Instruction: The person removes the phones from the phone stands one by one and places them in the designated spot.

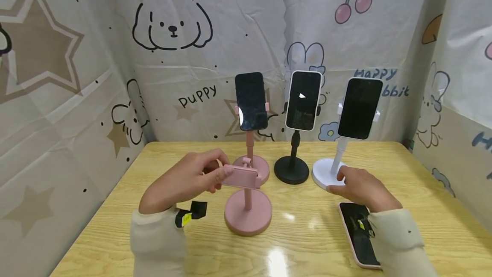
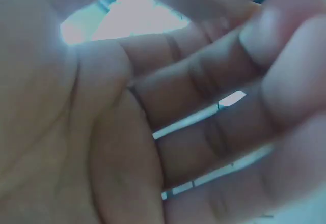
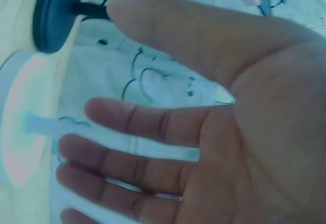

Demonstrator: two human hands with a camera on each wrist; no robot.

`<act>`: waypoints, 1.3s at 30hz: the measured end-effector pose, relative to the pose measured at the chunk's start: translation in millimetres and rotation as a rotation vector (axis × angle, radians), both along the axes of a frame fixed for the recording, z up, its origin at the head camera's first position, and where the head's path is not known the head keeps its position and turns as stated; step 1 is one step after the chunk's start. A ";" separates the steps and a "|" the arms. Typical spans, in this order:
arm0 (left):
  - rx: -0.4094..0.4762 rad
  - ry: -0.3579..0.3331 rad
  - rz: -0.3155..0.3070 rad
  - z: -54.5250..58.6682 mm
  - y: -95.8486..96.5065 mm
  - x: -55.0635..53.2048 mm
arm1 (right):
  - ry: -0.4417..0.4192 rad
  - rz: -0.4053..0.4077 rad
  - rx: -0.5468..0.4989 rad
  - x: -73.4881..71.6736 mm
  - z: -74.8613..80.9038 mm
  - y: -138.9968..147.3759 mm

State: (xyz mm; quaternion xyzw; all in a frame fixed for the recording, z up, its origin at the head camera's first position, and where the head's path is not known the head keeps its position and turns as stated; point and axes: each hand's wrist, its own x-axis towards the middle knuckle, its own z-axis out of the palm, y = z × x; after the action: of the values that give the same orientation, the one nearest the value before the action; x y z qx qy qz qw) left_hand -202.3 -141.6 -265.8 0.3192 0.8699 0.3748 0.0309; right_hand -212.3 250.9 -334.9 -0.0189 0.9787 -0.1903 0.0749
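A pink phone stand (image 1: 247,213) with a bare clamp stands near the middle of the table. My left hand (image 1: 188,178) pinches the left end of its pink clamp (image 1: 241,177) between thumb and fingers; the left wrist view shows mostly palm and bent fingers, blurred. My right hand (image 1: 361,187) hovers by the base of a white phone stand (image 1: 324,173), fingers spread and gently bent, with nothing held in the right wrist view. Under the right wrist lies a pink-edged phone (image 1: 351,230), screen up, partly hidden by the sleeve.
Behind stand another pink stand (image 1: 261,168) holding a dark phone (image 1: 251,101), a black stand (image 1: 291,170) with a white-edged phone (image 1: 303,101), and the white stand's phone (image 1: 360,108). A printed cloth (image 1: 230,33) encloses the wooden table (image 1: 107,234) at back and sides.
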 end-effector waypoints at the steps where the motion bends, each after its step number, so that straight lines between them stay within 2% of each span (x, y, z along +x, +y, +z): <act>1: 0.029 -0.014 0.003 -1.4 -3.3 -2.5 | 0.018 0.021 -0.009 0.4 1.7 -2.8; 4: 0.068 -0.017 0.046 -7.7 -11.0 -10.9 | 0.067 0.107 -0.048 1.3 5.3 -13.3; 8: -0.032 -0.035 0.115 -20.8 -9.9 -23.4 | 0.104 0.242 -0.099 1.5 1.6 -32.0; 11: -0.088 -0.068 0.086 -31.8 -2.6 -32.5 | 0.069 0.337 -0.110 0.6 -9.0 -48.7; 13: -0.082 -0.051 0.016 -37.4 2.7 -37.4 | 0.012 0.363 -0.092 0.0 -18.5 -60.4; 15: -0.045 -0.010 -0.075 -42.1 7.7 -41.0 | -0.047 0.363 -0.060 -0.4 -28.2 -70.4; 17: -0.001 0.046 -0.161 -45.1 11.7 -43.5 | -0.099 0.328 -0.021 0.4 -36.3 -78.6; 18: 0.022 0.067 -0.195 -46.2 13.4 -44.7 | -0.115 0.310 -0.001 0.8 -40.0 -81.5; 20: 0.050 0.090 -0.221 -48.0 16.2 -46.5 | -0.137 0.292 0.033 2.3 -45.5 -85.6; 23: 0.068 0.075 -0.214 -49.2 19.9 -49.2 | -0.161 0.286 0.060 5.4 -50.9 -90.0; 28: 0.077 0.018 -0.167 -50.2 26.6 -55.2 | -0.139 0.293 0.097 9.6 -55.1 -92.7; 31: 0.074 0.015 -0.146 -51.5 26.9 -57.0 | -0.121 0.288 0.111 10.1 -56.2 -91.9; 36: 0.102 0.036 -0.149 -51.1 18.2 -57.0 | -0.101 0.296 0.128 8.6 -57.1 -90.5; 38: 0.163 0.044 -0.156 -50.1 11.1 -56.6 | -0.094 0.298 0.136 7.6 -57.2 -90.4; 39: 0.251 -0.001 -0.199 -49.3 7.5 -56.2 | -0.094 0.296 0.140 7.4 -57.1 -90.4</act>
State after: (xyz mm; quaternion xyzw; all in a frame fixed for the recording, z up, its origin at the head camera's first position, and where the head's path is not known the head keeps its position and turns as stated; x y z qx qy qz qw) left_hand -258.6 -134.1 -315.1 0.4051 0.7801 0.4760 0.0283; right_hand -204.9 160.5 -392.0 -0.1486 0.9715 -0.1090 0.1488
